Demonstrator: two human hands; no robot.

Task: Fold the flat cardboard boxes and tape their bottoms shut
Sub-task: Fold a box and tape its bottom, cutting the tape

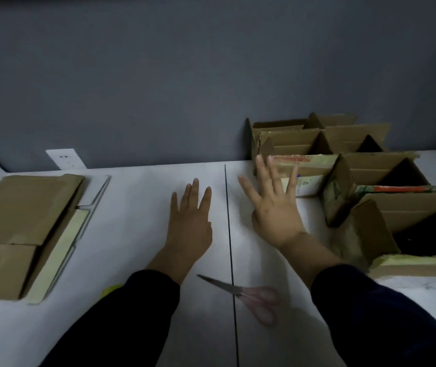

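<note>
Fingers [194, 189] on both hands are lying straight and spread, gripping nothing: left hand [190, 229] hovering over the table [132, 207], right hand [272, 207] by the folded boxes [370, 168]. The flat boxes [18, 213] are sitting stacked far left (scissors [240, 290] nearby); taking only the top one looks wisest.

Brown flat boxes [20, 207] stacked at left; upright open-topped boxes [368, 165] grouped at right.

One pair of scissors [248, 295], one stack of flat boxes [20, 207], at least four folded boxes [375, 165].
</note>
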